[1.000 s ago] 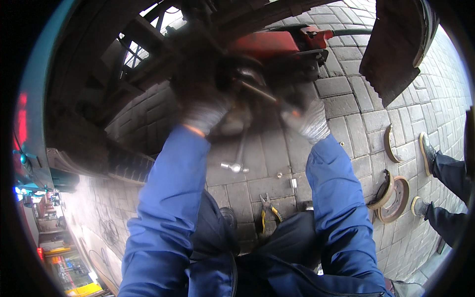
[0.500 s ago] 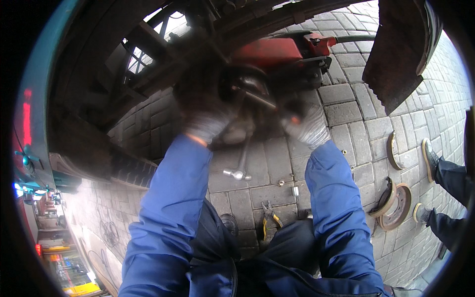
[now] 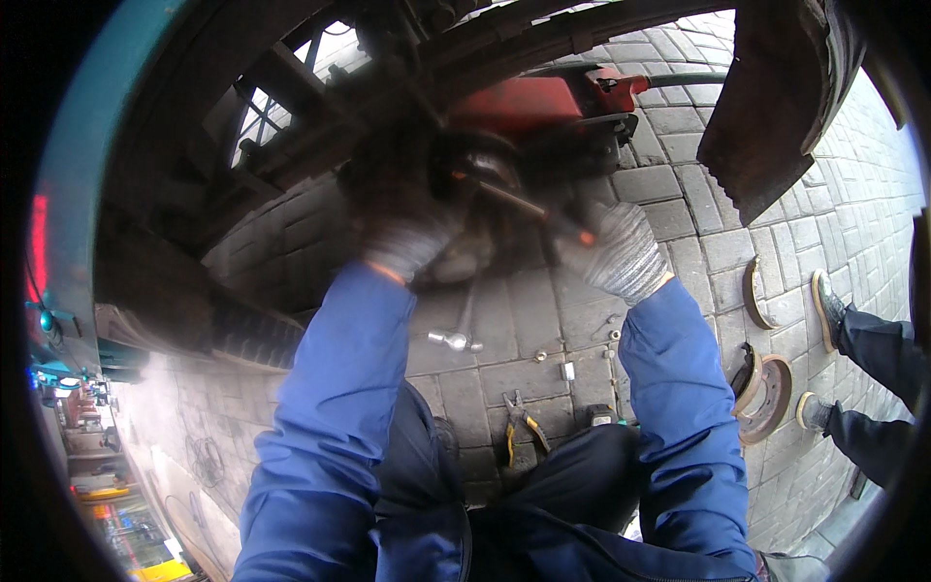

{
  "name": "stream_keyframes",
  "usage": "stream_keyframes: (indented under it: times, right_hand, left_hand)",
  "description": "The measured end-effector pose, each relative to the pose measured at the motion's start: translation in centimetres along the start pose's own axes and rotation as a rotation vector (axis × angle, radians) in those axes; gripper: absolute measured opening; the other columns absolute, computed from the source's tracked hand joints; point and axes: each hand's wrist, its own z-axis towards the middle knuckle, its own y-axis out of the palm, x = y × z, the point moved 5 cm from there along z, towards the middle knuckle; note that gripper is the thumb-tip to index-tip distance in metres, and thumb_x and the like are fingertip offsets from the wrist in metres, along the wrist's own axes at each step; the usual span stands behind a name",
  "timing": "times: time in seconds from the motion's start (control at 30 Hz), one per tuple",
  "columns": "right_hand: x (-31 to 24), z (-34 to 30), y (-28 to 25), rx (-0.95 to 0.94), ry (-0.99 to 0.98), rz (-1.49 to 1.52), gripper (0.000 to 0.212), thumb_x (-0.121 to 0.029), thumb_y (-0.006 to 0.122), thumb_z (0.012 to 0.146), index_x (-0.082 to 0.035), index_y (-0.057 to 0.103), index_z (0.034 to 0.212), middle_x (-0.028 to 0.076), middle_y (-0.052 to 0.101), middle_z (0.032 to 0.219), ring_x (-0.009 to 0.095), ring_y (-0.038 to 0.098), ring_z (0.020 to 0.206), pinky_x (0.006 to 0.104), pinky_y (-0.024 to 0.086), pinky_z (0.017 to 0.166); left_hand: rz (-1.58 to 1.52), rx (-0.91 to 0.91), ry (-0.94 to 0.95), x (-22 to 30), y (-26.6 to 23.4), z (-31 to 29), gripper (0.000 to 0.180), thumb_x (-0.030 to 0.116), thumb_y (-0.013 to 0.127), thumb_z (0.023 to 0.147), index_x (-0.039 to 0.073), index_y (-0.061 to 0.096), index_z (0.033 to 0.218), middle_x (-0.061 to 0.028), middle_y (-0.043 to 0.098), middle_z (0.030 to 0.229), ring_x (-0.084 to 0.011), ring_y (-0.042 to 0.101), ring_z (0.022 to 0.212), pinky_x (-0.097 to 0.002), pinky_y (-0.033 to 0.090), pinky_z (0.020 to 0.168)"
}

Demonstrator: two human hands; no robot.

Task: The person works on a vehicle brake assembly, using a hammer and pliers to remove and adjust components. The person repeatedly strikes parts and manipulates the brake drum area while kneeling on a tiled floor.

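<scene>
In a grey knit glove, my right hand (image 3: 621, 254) is closed round the dark handle of a screwdriver (image 3: 512, 200), whose orange handle end shows. The thin shaft slants up and left to a dark, round, shiny wheel hub (image 3: 485, 165) under the vehicle. My left hand (image 3: 402, 228), gloved too, is against the hub's left side, its fingers lost in dark blur. Below the hands, a ball-peen hammer (image 3: 454, 339) lies on the paving. Yellow-handled pliers (image 3: 524, 429) lie nearer my knees.
Nuts (image 3: 541, 356) and a silver socket (image 3: 567, 371) lie on the paving. A red jack (image 3: 529, 105) stands beyond the hub. At right are a curved brake shoe (image 3: 756, 293), a rusty drum (image 3: 771, 400) and another person's legs (image 3: 868, 335). A tyre (image 3: 254, 335) is at left.
My right hand has shifted slightly right and down, and its screwdriver now slants more steeply. My left hand stays by the hub. The whole view has shifted slightly.
</scene>
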Motion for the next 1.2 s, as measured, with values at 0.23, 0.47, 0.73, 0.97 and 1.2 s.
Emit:
stream_keyframes:
  times: [0.23,0.47,0.73,0.97,1.2]
  right_hand:
    - [-2.3,0.4,-1.8,-0.223,0.087,-0.178,0.038,-0.035,0.067,0.075,-0.005,0.064,0.097,0.020,0.065,0.079,0.038,0.065,0.077,0.0473,0.052,0.070]
    - [-3.7,0.2,-2.9,-0.324,0.159,-0.227,0.036,-0.035,0.066,0.077,-0.004,0.063,0.096,0.018,0.065,0.078,0.036,0.066,0.078,0.0462,0.052,0.072]
    - [-2.7,-0.2,-1.0,-0.126,0.031,-0.184,0.035,-0.033,0.069,0.075,-0.006,0.064,0.098,0.017,0.066,0.076,0.037,0.065,0.071,0.0474,0.052,0.065]
    - [-1.2,-0.5,-0.4,0.050,-0.076,-0.066,0.032,-0.027,0.074,0.070,-0.007,0.066,0.093,0.017,0.064,0.074,0.038,0.064,0.068,0.0453,0.053,0.060]
    - [-0.5,-0.3,0.6,0.195,-0.091,0.057,0.024,-0.023,0.074,0.070,-0.008,0.067,0.087,0.016,0.063,0.067,0.036,0.062,0.060,0.0423,0.051,0.052]
  left_hand:
    - [-0.019,0.034,0.023,0.0,-0.4,0.1,0.061,0.034,0.081,0.064,0.013,0.059,0.117,-0.0130,0.059,0.114,-0.0360,0.052,0.109,-0.0494,0.043,0.093]
    - [-0.015,0.008,-0.003,-0.2,-0.2,-0.1,0.060,0.036,0.079,0.066,0.013,0.059,0.118,-0.0129,0.059,0.118,-0.0354,0.051,0.113,-0.0520,0.041,0.095]
    - [-0.060,-0.070,-0.047,-0.8,0.2,0.1,0.062,0.037,0.077,0.067,0.015,0.058,0.121,-0.0129,0.058,0.119,-0.0353,0.051,0.114,-0.0534,0.039,0.097]
    - [0.012,-0.001,0.006,-0.8,0.4,-0.5,0.066,0.040,0.077,0.064,0.016,0.056,0.122,-0.0130,0.056,0.119,-0.0353,0.049,0.115,-0.0542,0.038,0.096]
    - [-0.017,-0.032,-0.014,-0.7,0.5,-0.3,0.062,0.040,0.076,0.065,0.015,0.056,0.118,-0.0118,0.056,0.114,-0.0344,0.050,0.113,-0.0531,0.039,0.094]
